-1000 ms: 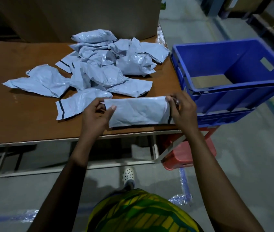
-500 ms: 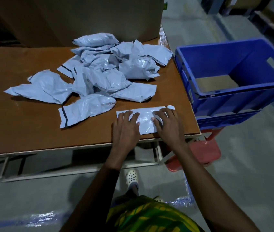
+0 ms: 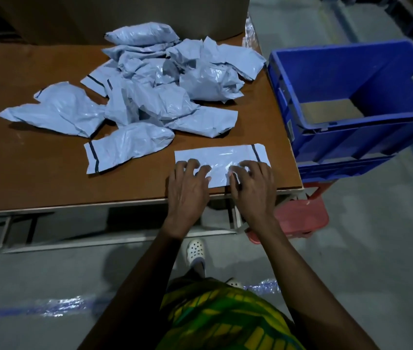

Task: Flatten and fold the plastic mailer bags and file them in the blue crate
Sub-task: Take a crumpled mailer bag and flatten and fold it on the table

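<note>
Mailer bag [image 3: 225, 157] pressed flat at the near right corner of the table [image 3: 36, 188], just beside the blue crate [image 3: 351, 137].
It was held down by the left hand [image 3: 187, 188] and the right hand [image 3: 253, 188], both laid open with fingers spread and nothing gripped, presumably so that air was squeezed out before folding. One flattened bag and one crate were counted; no bags could be seen inside the crate. About ten bags were made out in the crumpled pile [image 3: 165, 84] behind, but overlap prevented an exact count.

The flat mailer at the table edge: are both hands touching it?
Touching. Head view: the left hand and right hand press their fingers on the flat mailer.
</note>
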The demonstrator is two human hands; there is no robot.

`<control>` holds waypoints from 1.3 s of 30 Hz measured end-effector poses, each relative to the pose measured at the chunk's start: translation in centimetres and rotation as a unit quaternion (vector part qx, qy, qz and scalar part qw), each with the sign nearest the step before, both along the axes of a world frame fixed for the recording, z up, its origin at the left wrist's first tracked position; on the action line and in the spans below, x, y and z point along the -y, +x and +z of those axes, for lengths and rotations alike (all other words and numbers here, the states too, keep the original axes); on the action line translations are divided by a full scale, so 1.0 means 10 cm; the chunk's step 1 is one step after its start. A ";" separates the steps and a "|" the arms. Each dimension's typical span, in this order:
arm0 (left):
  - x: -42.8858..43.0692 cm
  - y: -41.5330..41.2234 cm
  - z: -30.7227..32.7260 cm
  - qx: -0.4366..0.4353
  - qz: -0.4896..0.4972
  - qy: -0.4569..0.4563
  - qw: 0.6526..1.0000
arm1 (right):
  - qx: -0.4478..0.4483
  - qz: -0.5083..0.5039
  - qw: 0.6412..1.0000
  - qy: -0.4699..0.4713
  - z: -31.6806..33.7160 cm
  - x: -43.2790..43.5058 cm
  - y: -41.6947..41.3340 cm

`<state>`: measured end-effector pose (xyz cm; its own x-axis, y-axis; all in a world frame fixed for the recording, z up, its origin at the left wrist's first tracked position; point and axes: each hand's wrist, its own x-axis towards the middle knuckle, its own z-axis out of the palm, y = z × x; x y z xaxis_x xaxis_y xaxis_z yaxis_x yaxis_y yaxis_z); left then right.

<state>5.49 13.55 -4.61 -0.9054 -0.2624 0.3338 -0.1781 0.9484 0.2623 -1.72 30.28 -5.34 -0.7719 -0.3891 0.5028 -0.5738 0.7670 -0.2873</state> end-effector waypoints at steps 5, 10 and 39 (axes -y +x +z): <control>-0.06 0.12 -0.11 -0.003 0.007 0.001 1.000 | 0.005 -0.001 1.000 -0.014 -0.09 0.00 0.12; 0.02 0.23 -0.10 -0.040 -0.026 0.060 0.997 | 0.013 -0.018 1.000 0.004 0.02 0.09 0.19; 0.17 -0.09 -0.25 0.079 -0.019 0.021 0.997 | 0.068 0.044 0.987 0.140 -0.16 0.30 -0.15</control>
